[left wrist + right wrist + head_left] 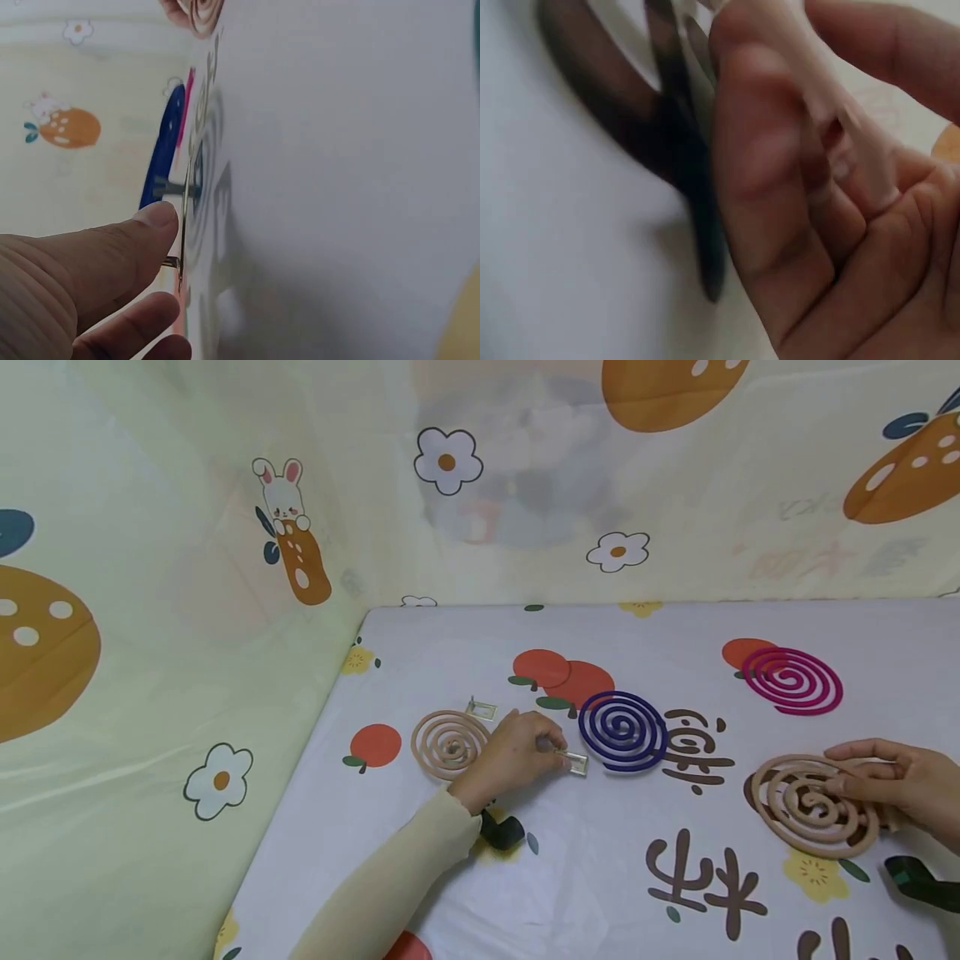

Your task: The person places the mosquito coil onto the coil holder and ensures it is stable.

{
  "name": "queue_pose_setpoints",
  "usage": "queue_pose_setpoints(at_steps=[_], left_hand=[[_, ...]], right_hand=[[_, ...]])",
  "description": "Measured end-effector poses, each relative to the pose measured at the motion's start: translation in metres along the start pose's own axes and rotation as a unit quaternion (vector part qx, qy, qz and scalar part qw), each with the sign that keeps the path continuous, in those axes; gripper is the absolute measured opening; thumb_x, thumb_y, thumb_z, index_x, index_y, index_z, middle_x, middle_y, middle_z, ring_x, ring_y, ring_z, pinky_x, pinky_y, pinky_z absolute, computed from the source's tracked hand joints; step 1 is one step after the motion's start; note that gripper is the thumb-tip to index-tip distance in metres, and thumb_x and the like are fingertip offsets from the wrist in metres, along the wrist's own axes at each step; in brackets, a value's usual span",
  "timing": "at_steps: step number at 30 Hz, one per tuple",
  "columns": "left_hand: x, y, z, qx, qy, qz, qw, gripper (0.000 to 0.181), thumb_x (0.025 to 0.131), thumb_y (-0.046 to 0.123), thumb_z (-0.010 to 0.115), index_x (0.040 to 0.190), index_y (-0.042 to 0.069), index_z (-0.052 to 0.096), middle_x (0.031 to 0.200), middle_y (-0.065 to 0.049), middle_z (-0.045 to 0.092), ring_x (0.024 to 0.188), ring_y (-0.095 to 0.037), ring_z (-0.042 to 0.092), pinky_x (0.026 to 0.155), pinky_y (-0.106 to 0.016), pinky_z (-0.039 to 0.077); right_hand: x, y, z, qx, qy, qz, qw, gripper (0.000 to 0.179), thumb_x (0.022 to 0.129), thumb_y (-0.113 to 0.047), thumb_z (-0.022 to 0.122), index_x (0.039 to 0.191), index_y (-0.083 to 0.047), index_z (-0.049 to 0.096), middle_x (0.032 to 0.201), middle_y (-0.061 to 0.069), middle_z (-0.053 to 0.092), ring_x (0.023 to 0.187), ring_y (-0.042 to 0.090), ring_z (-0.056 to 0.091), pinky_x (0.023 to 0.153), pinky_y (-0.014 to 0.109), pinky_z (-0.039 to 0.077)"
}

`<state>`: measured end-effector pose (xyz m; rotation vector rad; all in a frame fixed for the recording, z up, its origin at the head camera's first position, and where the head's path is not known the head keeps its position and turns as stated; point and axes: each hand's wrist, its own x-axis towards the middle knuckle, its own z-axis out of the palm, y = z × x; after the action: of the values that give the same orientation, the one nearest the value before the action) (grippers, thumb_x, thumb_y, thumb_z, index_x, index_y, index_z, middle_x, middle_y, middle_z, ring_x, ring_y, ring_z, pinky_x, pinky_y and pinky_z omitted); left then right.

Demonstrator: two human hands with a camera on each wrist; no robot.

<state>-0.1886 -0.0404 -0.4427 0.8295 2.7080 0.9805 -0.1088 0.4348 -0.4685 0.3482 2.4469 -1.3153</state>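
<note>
My left hand (521, 756) pinches a small metal mosquito coil stand (576, 764) just above the cloth, left of a dark blue mosquito coil (622, 732). Close up in the left wrist view, the stand is a thin plate seen edge-on beside my thumb (157, 215). A light brown coil (448, 745) lies left of this hand, partly covered by it, with another metal stand (482, 709) behind it. At the right, my right hand (911, 785) holds a second light brown coil (817, 810) by its right side, thumb on top; its strand (802, 45) runs between the fingers in the right wrist view.
A magenta coil (793, 682) lies at the back right of the printed tablecloth (585, 877). Patterned sheets (517, 577) rise behind and at the left. Black pieces sit by the left wrist (501, 832) and right wrist (924, 883). A blurred dark shape (679, 142) cannot be identified.
</note>
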Motion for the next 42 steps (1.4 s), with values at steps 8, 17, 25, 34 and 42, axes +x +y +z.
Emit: queue_pose_setpoints(at_steps=[8,17,25,34,42], left_hand=[[-0.015,0.01,0.004,-0.014,-0.02,0.003,0.9997,0.013,0.086,0.021,0.086,0.096,0.017,0.079,0.103,0.011,0.074,0.098,-0.007,0.062,0.091,-0.022,0.048],[-0.023,0.014,0.013,-0.001,-0.041,0.026,0.9988,0.012,0.085,0.021,0.088,0.094,0.018,0.081,0.106,0.01,0.075,0.103,-0.007,0.062,0.094,-0.021,0.046],[-0.03,0.019,0.022,0.059,-0.054,0.07,0.9944,0.012,0.087,0.028,0.086,0.095,0.02,0.082,0.109,0.009,0.075,0.106,-0.009,0.061,0.095,-0.02,0.044],[-0.039,0.025,0.032,0.129,-0.038,0.11,0.9848,0.014,0.086,0.035,0.086,0.093,0.024,0.083,0.114,0.008,0.073,0.111,-0.007,0.062,0.1,-0.024,0.04],[-0.042,0.035,0.038,0.163,-0.036,0.122,0.9785,0.016,0.085,0.041,0.086,0.094,0.028,0.082,0.117,0.01,0.072,0.111,-0.008,0.061,0.1,-0.027,0.039]], right_hand=[[-0.009,-0.008,0.016,0.066,-0.063,-0.024,0.9955,0.026,0.1,-0.018,0.072,0.121,-0.032,0.064,0.104,-0.011,0.077,0.087,0.008,0.072,0.075,0.032,0.062],[-0.016,-0.018,0.033,0.092,-0.076,-0.055,0.9913,0.041,0.103,-0.011,0.066,0.114,-0.05,0.061,0.105,-0.019,0.073,0.074,0.02,0.064,0.057,0.032,0.055],[-0.018,-0.025,0.049,0.192,-0.15,-0.163,0.9562,0.048,0.106,0.004,0.051,0.13,-0.035,0.066,0.114,-0.002,0.078,0.071,0.015,0.067,0.053,0.028,0.055],[-0.019,-0.044,0.072,0.251,-0.21,-0.195,0.9246,0.046,0.106,0.007,0.048,0.135,-0.024,0.066,0.109,0.007,0.078,0.07,0.009,0.068,0.056,0.025,0.057],[-0.02,-0.054,0.092,0.245,-0.199,-0.203,0.9272,0.046,0.105,0.007,0.051,0.135,-0.024,0.066,0.108,0.006,0.078,0.07,0.012,0.067,0.055,0.027,0.056]])
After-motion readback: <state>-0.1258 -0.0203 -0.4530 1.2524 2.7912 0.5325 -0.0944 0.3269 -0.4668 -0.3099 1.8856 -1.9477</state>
